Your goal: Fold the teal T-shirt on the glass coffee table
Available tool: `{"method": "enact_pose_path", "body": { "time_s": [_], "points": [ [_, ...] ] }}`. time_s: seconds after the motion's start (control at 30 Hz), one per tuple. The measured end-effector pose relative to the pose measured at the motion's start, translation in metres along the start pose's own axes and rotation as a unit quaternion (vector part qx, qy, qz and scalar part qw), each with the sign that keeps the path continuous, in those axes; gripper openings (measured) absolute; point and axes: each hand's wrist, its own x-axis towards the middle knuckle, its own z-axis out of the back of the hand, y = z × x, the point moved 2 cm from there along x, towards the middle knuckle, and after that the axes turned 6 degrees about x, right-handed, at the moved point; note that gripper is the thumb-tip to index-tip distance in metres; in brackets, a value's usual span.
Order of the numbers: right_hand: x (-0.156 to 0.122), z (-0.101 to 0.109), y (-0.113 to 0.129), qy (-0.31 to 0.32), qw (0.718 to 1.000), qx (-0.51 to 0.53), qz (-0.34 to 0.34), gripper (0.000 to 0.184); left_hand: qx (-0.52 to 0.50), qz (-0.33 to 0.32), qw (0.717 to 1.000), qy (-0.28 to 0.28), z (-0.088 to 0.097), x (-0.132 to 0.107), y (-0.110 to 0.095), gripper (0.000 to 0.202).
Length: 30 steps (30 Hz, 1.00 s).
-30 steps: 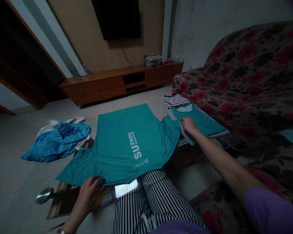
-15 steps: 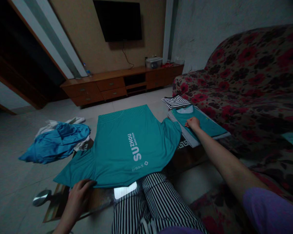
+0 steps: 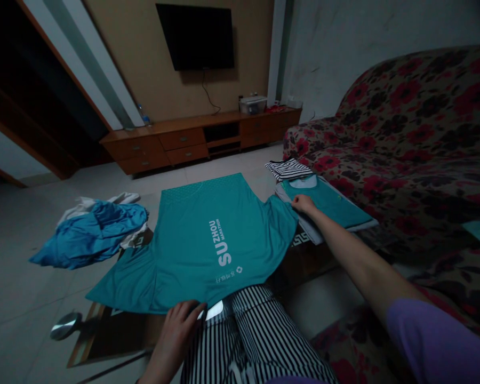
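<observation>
A teal T-shirt (image 3: 196,234) with white "SUZHOU MARATHON" lettering lies spread over a low table (image 3: 116,336), its near edge by my striped trousers. My right hand (image 3: 303,204) is closed in a pinch at the shirt's right sleeve, beside a folded teal shirt (image 3: 340,200) on a pile. At the near edge of the spread shirt is my left hand (image 3: 180,325), fingers bent but apart from any visible grip. Its fingertips reach over a bright white rectangle (image 3: 215,311) that is partly covered by the shirt.
Blue and white clothes (image 3: 92,232) lie heaped at the left. A folded striped garment (image 3: 288,169) sits behind the pile. A round metal object (image 3: 66,325) stands at the table's left end. The flowered sofa (image 3: 404,128) is on the right, a wooden TV cabinet (image 3: 148,152) ahead.
My left hand has moved right along the shirt's near edge, toward the white rectangle. My right hand has shifted left from the folded shirt to the spread shirt's sleeve.
</observation>
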Motion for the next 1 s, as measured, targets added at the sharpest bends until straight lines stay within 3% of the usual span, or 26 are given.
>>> {"method": "enact_pose_path", "body": {
  "time_s": [0.13,0.27,0.37,0.6,0.8,1.0],
  "points": [
    [0.001,0.004,-0.009,-0.012,1.0,0.023,-0.005,0.028,-0.017,0.034,0.999,0.004,-0.002,0.005,0.001,0.029],
    [0.0,-0.003,-0.008,0.012,0.998,0.046,0.033,0.033,-0.035,0.043,0.998,0.002,-0.001,0.009,-0.001,0.025],
    [0.005,-0.008,-0.004,0.032,0.997,0.056,0.044,0.027,-0.044,0.058,0.997,0.011,0.0,0.011,-0.003,0.024],
    [0.017,0.002,-0.009,-0.017,0.996,0.079,-0.033,0.013,-0.072,0.08,0.994,0.016,0.006,0.013,-0.007,0.021],
    [0.003,0.014,-0.03,-0.06,0.99,0.093,-0.085,0.034,-0.073,0.063,0.995,0.03,0.006,0.011,-0.003,0.02],
    [-0.022,0.023,-0.043,-0.074,0.992,0.027,-0.097,0.034,-0.069,0.068,0.995,0.031,0.006,0.01,-0.004,0.023]
  ]
}}
